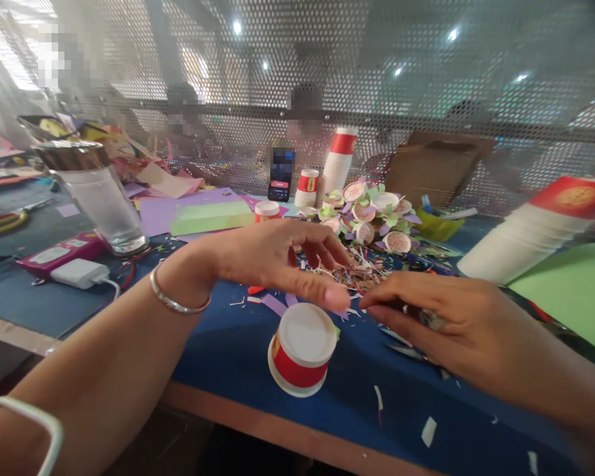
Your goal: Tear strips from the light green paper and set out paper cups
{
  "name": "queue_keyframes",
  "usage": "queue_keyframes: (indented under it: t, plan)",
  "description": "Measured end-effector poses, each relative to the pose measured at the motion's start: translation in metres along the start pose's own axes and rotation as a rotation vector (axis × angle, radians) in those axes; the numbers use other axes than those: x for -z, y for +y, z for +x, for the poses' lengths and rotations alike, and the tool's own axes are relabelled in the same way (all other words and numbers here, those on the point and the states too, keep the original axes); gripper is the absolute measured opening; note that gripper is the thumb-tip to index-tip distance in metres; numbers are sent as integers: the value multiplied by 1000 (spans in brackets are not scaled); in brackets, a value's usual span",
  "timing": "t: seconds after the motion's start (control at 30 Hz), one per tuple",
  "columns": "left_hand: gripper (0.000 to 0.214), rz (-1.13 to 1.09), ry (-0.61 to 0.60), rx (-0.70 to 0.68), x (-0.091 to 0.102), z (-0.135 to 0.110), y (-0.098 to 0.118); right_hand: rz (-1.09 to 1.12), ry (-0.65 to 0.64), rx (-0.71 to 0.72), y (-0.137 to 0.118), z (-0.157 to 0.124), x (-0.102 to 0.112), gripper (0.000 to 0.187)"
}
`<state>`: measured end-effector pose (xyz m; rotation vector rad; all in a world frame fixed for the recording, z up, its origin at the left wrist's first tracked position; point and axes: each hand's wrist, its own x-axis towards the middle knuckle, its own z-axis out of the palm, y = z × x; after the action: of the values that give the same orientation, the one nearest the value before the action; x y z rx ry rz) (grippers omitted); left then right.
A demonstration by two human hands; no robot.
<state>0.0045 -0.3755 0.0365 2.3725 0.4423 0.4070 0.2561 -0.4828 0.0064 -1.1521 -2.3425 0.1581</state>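
My left hand (pixel 282 261) hovers over the blue table (pixel 228 350), fingers bent, thumb and fingertips pinched toward my right hand. My right hand (pixel 436 317) meets it, fingertips pinched; what they pinch is too small to name. Just below the fingertips an upside-down red-and-white paper cup (pixel 302 350) stands near the table's front edge. Paper scraps (pixel 361 268) lie behind the hands. A dark slim tool (pixel 406 350), perhaps scissors, lies under my right hand.
A pile of paper-cup flowers (pixel 371 215) sits behind. Stacked paper cups (pixel 540 225) lie at right on green paper (pixel 570 291). More cups (pixel 340 158), a phone (pixel 281 173), a glass (pixel 102 198), a charger (pixel 79 272) and coloured sheets (pixel 211 215) are at the back and left. Perforated screen behind.
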Motion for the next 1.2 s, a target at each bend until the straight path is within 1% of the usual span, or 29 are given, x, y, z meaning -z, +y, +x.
queue_keyframes:
  t: [0.07,0.1,0.13,0.2,0.27,0.37,0.53,0.6,0.67,0.8,0.9,1.03,1.1,1.13,1.2]
  plan:
    - [68,69,-95,-3,0,-5,11,-6,-64,-18,1,2,3,17]
    - [73,115,-140,-1,-1,-6,15,-8,-92,-18,1,3,3,19]
    - [72,150,-185,8,-2,-7,18,-12,-125,-13,0,4,2,20]
    - [63,164,-259,9,-3,-9,21,-25,-181,1,-1,5,-3,21]
    - [53,139,-289,-1,0,-11,23,-42,-211,11,-2,5,-9,21]
    - [49,175,-247,15,8,-18,24,-73,-203,45,-2,3,-18,20]
    - [44,259,-105,148,21,-28,22,-82,-190,125,-5,2,-30,26]
    - [42,282,-97,181,22,-28,19,-97,-199,181,-8,3,-37,27]
    - [39,320,-119,206,22,-27,16,-133,-198,248,-9,5,-45,26]
    - [45,353,-155,231,22,-25,10,-162,-158,339,-5,7,-56,21]
    - [43,393,-159,263,23,-25,6,-188,-166,326,-1,9,-55,21]
    - [30,465,-123,304,25,-27,-1,-248,-156,294,3,10,-52,22]
    - [24,480,-127,306,27,-28,-3,-256,-163,279,4,9,-51,20]
    - [23,488,-129,310,27,-29,-4,-260,-167,273,4,9,-51,20]
    - [29,511,-104,317,27,-29,-3,-262,-174,264,5,9,-51,22]
